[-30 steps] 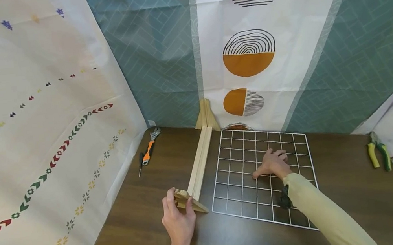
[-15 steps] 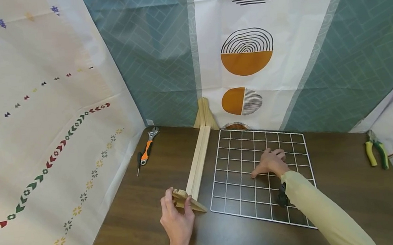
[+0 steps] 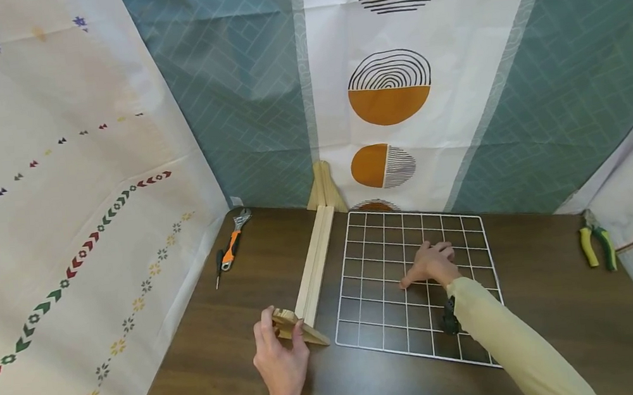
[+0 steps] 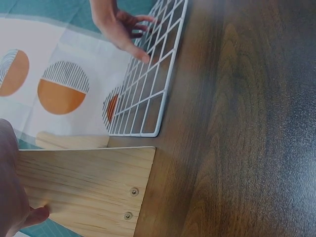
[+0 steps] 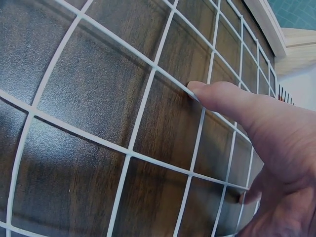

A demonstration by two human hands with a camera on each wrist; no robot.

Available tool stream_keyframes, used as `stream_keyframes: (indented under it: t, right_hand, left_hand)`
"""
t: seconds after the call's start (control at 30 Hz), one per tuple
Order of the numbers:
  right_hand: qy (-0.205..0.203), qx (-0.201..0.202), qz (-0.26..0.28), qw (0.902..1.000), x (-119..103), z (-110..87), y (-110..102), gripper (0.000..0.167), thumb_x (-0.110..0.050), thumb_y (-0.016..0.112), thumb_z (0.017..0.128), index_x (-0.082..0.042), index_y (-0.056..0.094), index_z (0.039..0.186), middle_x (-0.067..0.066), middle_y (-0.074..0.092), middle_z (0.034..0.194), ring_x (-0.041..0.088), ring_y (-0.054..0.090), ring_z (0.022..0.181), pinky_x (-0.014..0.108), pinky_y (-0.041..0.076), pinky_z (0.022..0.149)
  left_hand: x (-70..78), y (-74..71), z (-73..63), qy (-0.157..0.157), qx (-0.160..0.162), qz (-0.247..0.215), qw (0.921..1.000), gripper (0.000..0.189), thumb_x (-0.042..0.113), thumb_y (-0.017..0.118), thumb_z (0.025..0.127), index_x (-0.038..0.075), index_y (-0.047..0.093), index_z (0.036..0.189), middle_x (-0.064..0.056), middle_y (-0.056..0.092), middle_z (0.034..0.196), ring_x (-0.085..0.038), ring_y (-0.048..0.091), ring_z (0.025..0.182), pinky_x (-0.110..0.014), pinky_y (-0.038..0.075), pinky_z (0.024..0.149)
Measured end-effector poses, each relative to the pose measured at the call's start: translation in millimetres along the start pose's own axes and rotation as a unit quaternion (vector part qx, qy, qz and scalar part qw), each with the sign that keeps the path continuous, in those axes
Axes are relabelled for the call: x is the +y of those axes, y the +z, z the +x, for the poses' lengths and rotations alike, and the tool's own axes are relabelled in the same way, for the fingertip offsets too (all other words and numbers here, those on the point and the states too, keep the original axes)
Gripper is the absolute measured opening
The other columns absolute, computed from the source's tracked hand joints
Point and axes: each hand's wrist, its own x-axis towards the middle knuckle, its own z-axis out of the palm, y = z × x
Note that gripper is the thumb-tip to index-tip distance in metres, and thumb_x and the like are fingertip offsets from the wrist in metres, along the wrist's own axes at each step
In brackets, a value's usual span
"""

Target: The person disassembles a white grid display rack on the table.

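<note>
My left hand (image 3: 281,361) grips the upright wooden end board (image 3: 306,331) of a pale wooden stand, whose long rail (image 3: 316,264) runs away from me over the table. Two bolt heads show on that board (image 4: 89,185) in the left wrist view, where the left hand (image 4: 12,190) is partly cut off. A white wire grid panel (image 3: 419,355) lies flat to the right of the stand. My right hand (image 3: 433,264) rests on its middle with fingers and thumb spread. In the right wrist view the thumb tip touches a wire; some fingers are hidden.
An orange-handled adjustable wrench (image 3: 235,240) and a thin screwdriver (image 3: 219,267) lie left of the stand. Pliers (image 3: 596,240) with yellow and green handles lie at the far right. Patterned cloth (image 3: 239,103) hangs behind the brown wooden table (image 3: 195,362).
The whole head view has shifted slightly, so everything sits a little farther left in it. Both hands keep the same places on the board and the wire grid panel.
</note>
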Motion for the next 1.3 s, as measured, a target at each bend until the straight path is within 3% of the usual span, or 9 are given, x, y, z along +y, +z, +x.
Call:
stream_keyframes:
  t: [0.1, 0.2, 0.67, 0.9, 1.03, 1.17, 1.3]
  right_hand:
    - [0.002, 0.001, 0.003, 1.0, -2, -0.5, 2, 0.142, -0.058, 0.09, 0.061, 0.017, 0.008, 0.15, 0.055, -0.001, 0.142, 0.068, 0.015, 0.129, 0.074, 0.039, 0.093]
    - [0.001, 0.0, 0.004, 1.0, -4, -0.5, 2, 0.142, -0.058, 0.09, 0.062, 0.016, 0.007, 0.15, 0.055, -0.002, 0.143, 0.068, 0.013, 0.13, 0.074, 0.039, 0.093]
    - [0.011, -0.002, 0.023, 0.9997, -9, -2.1, 0, 0.141, -0.054, 0.091, 0.063, 0.013, 0.005, 0.153, 0.051, -0.006, 0.147, 0.065, 0.004, 0.136, 0.077, 0.033, 0.096]
    - [0.007, 0.0, 0.034, 0.9994, -2, -6.9, 5, 0.142, -0.057, 0.09, 0.062, 0.012, 0.006, 0.153, 0.051, -0.005, 0.147, 0.065, 0.004, 0.136, 0.078, 0.031, 0.097]
    - [-0.016, 0.036, 0.017, 0.9991, 7, -10.5, 7, 0.139, -0.063, 0.087, 0.063, 0.014, 0.012, 0.152, 0.051, 0.001, 0.146, 0.065, 0.009, 0.135, 0.079, 0.031, 0.096]
    - [-0.055, 0.1, 0.001, 0.9935, 23, -18.6, 3, 0.13, -0.064, 0.083, 0.067, 0.015, 0.02, 0.149, 0.051, 0.008, 0.144, 0.065, 0.016, 0.132, 0.079, 0.031, 0.094]
    - [-0.092, 0.14, 0.005, 0.9859, 52, -36.3, -5, 0.123, -0.062, 0.08, 0.072, 0.015, 0.022, 0.148, 0.051, 0.01, 0.142, 0.067, 0.018, 0.129, 0.08, 0.031, 0.091]
  left_hand:
    - [-0.5, -0.9, 0.2, -0.003, -0.003, -0.001, 1.0, 0.06, 0.02, 0.081, 0.078, -0.001, 0.054, 0.128, -0.018, 0.056, 0.09, -0.034, 0.063, 0.066, -0.049, 0.051, 0.044]
    - [-1.1, -1.6, 0.6, -0.005, -0.004, 0.0, 1.0, 0.062, 0.018, 0.082, 0.075, -0.001, 0.054, 0.127, -0.018, 0.056, 0.09, -0.033, 0.063, 0.067, -0.049, 0.051, 0.044]
    - [-1.3, -3.7, 2.1, -0.006, -0.003, -0.006, 1.0, 0.054, 0.036, 0.069, 0.093, -0.002, 0.053, 0.128, -0.019, 0.055, 0.09, -0.035, 0.063, 0.067, -0.051, 0.05, 0.043]
    - [-0.9, -6.3, 3.3, -0.004, -0.008, 0.007, 0.9999, 0.055, 0.037, 0.069, 0.091, 0.0, 0.053, 0.128, -0.018, 0.056, 0.09, -0.035, 0.061, 0.065, -0.05, 0.046, 0.04]
    - [0.3, -10.5, 3.1, -0.019, -0.034, 0.024, 0.999, 0.061, 0.022, 0.08, 0.079, 0.0, 0.051, 0.127, -0.018, 0.057, 0.093, -0.037, 0.06, 0.063, -0.052, 0.044, 0.039]
    - [-1.1, -18.6, 5.9, -0.068, -0.078, 0.021, 0.9944, 0.072, 0.016, 0.09, 0.07, -0.001, 0.049, 0.127, -0.018, 0.062, 0.098, -0.038, 0.067, 0.074, -0.055, 0.051, 0.051]
    - [-10.5, -36.0, 15.2, -0.107, -0.108, -0.016, 0.9883, 0.072, 0.02, 0.087, 0.077, -0.004, 0.046, 0.131, -0.017, 0.065, 0.107, -0.037, 0.068, 0.092, -0.042, 0.058, 0.073]
